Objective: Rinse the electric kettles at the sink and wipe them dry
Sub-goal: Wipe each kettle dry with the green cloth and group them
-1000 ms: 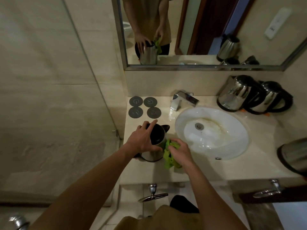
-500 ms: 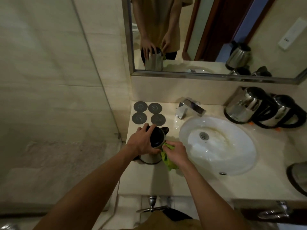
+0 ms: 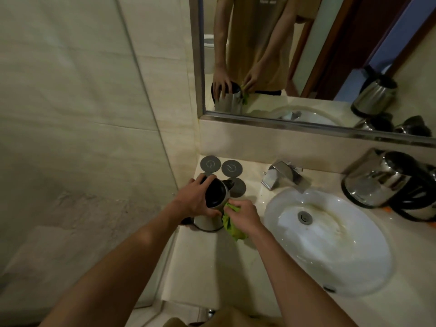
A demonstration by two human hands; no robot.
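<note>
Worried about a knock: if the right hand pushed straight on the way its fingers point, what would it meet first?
Most likely the kettle: the right hand presses the green cloth against its side, fingers pointing left, so only cloth lies between.

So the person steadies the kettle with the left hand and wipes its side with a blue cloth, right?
Not quite: the cloth is green, not blue, as the head view shows. The left hand does steady the kettle while the right hand wipes its side.

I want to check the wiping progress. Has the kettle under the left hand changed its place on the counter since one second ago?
No. The kettle stands just in front of the grey discs, left of the sink, as before; only the camera shifted.
</note>
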